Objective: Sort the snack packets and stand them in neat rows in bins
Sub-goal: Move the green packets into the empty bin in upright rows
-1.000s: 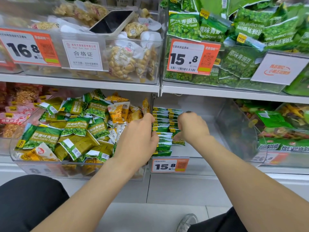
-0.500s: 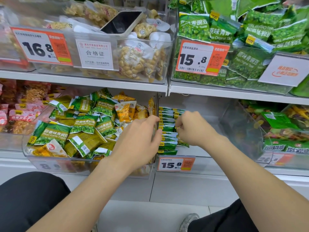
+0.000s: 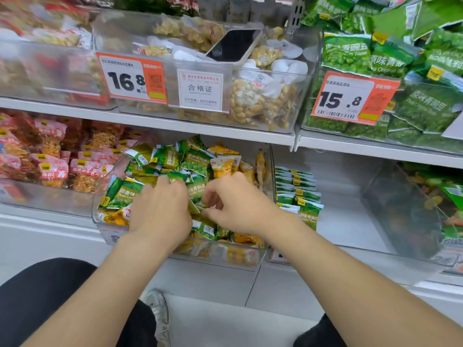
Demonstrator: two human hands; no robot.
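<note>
A clear bin (image 3: 225, 256) on the lower shelf holds a loose heap of green pea packets (image 3: 125, 194) mixed with yellow packets (image 3: 223, 166). Both my hands are in this heap. My left hand (image 3: 160, 211) lies palm down on the packets, its fingertips buried among them. Just to its right, my right hand (image 3: 233, 204) has its fingers curled and pinches the edge of a green packet (image 3: 196, 196). In the clear bin (image 3: 350, 221) to the right, several green packets (image 3: 295, 189) stand upright in one neat row against its left wall.
Pink and orange snack packets (image 3: 55, 159) fill the bin to the left. On the upper shelf are a bin of pale nut packets with a phone (image 3: 233, 45) on top, and large green pea bags (image 3: 390, 71). At far right, another clear bin (image 3: 400, 211) sits at an angle.
Both hands have left the upright row in the right bin and moved left into the mixed heap. My view has shifted left and closer.
</note>
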